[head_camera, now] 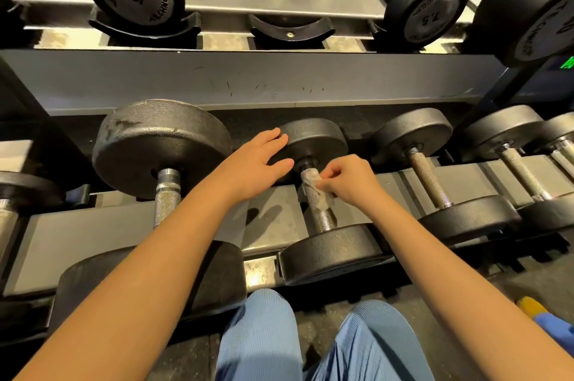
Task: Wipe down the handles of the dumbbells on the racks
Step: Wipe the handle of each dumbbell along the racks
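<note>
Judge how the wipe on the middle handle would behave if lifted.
Probably floppy: the wipe drapes over the handle, following its curve. Likely very light and thin, since the right hand pinches it with fingertips alone and the handle's knurling seems to show through it.

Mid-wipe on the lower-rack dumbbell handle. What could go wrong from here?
1. The wipe is small and pinched by the right hand; it may snag or shred on the knurled handle, and the bare near end may be skipped.
2. The left hand lies flat on the far head; a roll could pinch fingers against the larger dumbbell.
</note>
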The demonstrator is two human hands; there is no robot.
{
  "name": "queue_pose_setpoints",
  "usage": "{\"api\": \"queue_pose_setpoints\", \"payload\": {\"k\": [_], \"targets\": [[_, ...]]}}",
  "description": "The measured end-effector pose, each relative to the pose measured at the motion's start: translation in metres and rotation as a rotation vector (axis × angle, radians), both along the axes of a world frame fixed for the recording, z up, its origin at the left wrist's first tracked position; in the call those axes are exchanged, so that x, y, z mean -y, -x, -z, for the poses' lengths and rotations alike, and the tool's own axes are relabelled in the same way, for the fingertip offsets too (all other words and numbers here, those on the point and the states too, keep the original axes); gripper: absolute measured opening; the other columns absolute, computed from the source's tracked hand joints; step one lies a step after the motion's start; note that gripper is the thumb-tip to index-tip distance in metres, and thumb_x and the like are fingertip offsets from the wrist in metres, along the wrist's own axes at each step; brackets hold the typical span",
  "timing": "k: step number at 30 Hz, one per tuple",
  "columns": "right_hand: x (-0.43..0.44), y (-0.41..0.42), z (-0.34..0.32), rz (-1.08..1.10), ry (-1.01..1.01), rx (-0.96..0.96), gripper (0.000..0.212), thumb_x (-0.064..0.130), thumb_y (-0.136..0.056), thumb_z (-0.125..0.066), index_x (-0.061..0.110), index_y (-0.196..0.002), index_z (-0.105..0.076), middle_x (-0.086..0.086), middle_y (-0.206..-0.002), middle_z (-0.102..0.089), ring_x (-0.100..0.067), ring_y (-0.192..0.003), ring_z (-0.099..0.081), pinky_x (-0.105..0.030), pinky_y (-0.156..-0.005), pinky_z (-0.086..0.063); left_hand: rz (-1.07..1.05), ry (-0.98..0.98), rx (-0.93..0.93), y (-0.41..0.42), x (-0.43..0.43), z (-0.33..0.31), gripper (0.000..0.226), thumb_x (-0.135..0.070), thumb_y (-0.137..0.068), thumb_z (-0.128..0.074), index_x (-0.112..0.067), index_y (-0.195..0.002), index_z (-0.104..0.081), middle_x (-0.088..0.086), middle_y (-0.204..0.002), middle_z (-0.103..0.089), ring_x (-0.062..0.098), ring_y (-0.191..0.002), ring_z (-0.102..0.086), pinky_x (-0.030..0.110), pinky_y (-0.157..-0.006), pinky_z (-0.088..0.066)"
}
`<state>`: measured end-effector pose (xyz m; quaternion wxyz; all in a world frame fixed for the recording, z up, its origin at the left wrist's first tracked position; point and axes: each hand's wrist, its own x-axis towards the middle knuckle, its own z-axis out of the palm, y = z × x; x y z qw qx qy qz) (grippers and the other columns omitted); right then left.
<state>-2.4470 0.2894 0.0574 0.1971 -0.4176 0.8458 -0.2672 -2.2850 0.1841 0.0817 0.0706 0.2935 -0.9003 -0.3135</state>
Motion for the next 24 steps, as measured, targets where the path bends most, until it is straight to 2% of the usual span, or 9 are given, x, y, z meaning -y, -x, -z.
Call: {"api": "queue_pose_setpoints", "payload": {"k": [2,4,8,11,12,15,19,24], "targets": [[0.013,-0.001,-0.001,0.047,0.090,-0.001,0.014,0.019,-0.085,-0.069,0.018,-0.072,-0.065,0.004,-0.071,-0.060,-0.008,-0.072,-0.056,-0.024,-0.069,-0.043,0.002,0.002,0.002,0.000,-0.001,0.000,0.058,-0.041,-0.099,-0.041,-0.030,-0.151,-0.017,-0.014,-0.159,-0.007,0.011,-0.145,-0.013,0.033,-0.115,-0.019],[0.020,0.000,0.000,0.074,0.108,0.026,0.012,0.021,-0.086,-0.069,0.019,-0.075,-0.066,0.004,-0.074,-0.061,-0.010,-0.076,-0.057,-0.025,-0.070,-0.043,0.002,0.007,0.005,-0.001,-0.001,0.000,0.059,-0.040,-0.099,-0.041,-0.030,-0.151,-0.016,-0.014,-0.159,-0.006,0.011,-0.145,-0.011,0.033,-0.116,-0.017],[0.000,0.001,0.000,-0.020,-0.004,0.019,0.018,0.018,-0.084,-0.071,0.018,-0.067,-0.063,-0.001,-0.073,-0.064,-0.013,-0.074,-0.060,-0.026,-0.073,-0.050,0.011,0.010,0.003,-0.001,0.000,0.001,0.059,-0.040,-0.099,-0.042,-0.030,-0.151,-0.016,-0.014,-0.159,-0.005,0.010,-0.146,-0.008,0.032,-0.116,-0.013],[-0.018,-0.002,-0.001,-0.089,-0.097,0.012,0.022,0.018,-0.082,-0.073,0.015,-0.064,-0.061,-0.005,-0.074,-0.063,-0.008,-0.068,-0.056,-0.013,-0.064,-0.046,0.012,0.019,0.013,-0.001,0.000,0.002,0.060,-0.040,-0.099,-0.042,-0.030,-0.151,-0.015,-0.014,-0.160,-0.004,0.010,-0.146,-0.007,0.034,-0.117,-0.013],[-0.018,-0.002,-0.001,-0.093,-0.108,0.003,0.022,0.018,-0.081,-0.073,0.015,-0.063,-0.061,-0.005,-0.074,-0.063,-0.006,-0.065,-0.054,-0.013,-0.063,-0.045,0.010,0.020,0.015,-0.001,0.000,0.002,0.060,-0.041,-0.099,-0.042,-0.030,-0.151,-0.015,-0.014,-0.160,-0.004,0.010,-0.146,-0.007,0.034,-0.117,-0.014],[-0.005,-0.001,-0.004,-0.039,-0.052,0.002,0.015,0.018,-0.082,-0.073,0.014,-0.069,-0.066,-0.003,-0.074,-0.066,-0.010,-0.069,-0.059,-0.025,-0.072,-0.051,0.002,0.033,0.014,-0.001,-0.004,0.003,0.062,-0.040,-0.098,-0.044,-0.030,-0.152,-0.013,-0.013,-0.160,-0.002,0.011,-0.146,-0.006,0.034,-0.117,-0.014],[0.012,-0.005,-0.003,0.065,0.075,0.011,0.010,0.019,-0.085,-0.069,0.011,-0.079,-0.070,-0.007,-0.082,-0.068,-0.019,-0.080,-0.063,-0.033,-0.078,-0.053,-0.009,0.057,0.008,-0.002,-0.010,0.007,0.066,-0.041,-0.098,-0.046,-0.029,-0.152,-0.010,-0.013,-0.160,-0.001,0.011,-0.146,-0.005,0.033,-0.116,-0.015],[-0.009,-0.002,-0.001,-0.047,-0.079,0.001,0.012,0.018,-0.083,-0.071,0.009,-0.075,-0.071,-0.007,-0.077,-0.067,-0.015,-0.075,-0.060,-0.031,-0.078,-0.053,-0.036,-0.004,-0.006,-0.006,-0.017,0.009,0.064,-0.036,-0.098,-0.047,-0.027,-0.152,-0.014,-0.011,-0.160,-0.004,0.011,-0.146,-0.010,0.033,-0.116,-0.016]]}}
